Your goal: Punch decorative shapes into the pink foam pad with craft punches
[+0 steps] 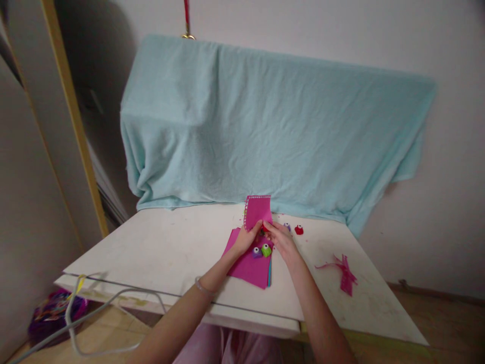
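Note:
A bright pink sheet of paper (pixel 258 210) stands up between my hands, with a row of small cut-out shapes along its top and left edges. My left hand (pixel 248 239) pinches the lower left of this sheet. At the sheet's lower edge, my right hand (pixel 280 238) closes around a small red craft punch (pixel 264 228), mostly hidden by the fingers. Below both hands lies a stack of coloured paper (pixel 246 270), pink on top with a blue edge showing. A purple punch (pixel 256 252) and a green punch (pixel 267 250) rest on it.
Another red punch (pixel 299 229) and a pale purple one (pixel 287 227) are on the white table (pixel 151 247) beyond my right hand. Crumpled pink plastic (pixel 346 275) lies at the right. A light blue cloth (pixel 273 126) hangs behind. A grey cable (pixel 70 318) loops at the left edge.

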The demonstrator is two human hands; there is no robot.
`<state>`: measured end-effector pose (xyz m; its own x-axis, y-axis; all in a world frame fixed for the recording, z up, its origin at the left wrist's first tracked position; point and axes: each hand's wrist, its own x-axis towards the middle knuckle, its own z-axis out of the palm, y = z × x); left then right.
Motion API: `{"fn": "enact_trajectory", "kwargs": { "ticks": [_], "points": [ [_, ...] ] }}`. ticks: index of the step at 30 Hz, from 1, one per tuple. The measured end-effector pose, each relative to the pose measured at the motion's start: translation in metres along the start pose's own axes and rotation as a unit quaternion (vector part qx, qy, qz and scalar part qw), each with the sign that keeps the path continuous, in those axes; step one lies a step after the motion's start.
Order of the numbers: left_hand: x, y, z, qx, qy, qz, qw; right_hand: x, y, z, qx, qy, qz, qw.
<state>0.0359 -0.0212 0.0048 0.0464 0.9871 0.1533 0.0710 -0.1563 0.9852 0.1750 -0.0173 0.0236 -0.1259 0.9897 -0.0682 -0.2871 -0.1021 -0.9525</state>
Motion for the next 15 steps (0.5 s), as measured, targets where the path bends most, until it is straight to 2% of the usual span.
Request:
{"fn": "enact_trajectory", "kwargs": {
  "ticks": [15],
  "points": [
    [-0.0034, 0.0035, 0.0003, -0.008, -0.019, -0.002, 1.000, 0.0038, 0.0023, -0.0029, -0.037, 0.021, -0.012, 0.999]
  ]
}}
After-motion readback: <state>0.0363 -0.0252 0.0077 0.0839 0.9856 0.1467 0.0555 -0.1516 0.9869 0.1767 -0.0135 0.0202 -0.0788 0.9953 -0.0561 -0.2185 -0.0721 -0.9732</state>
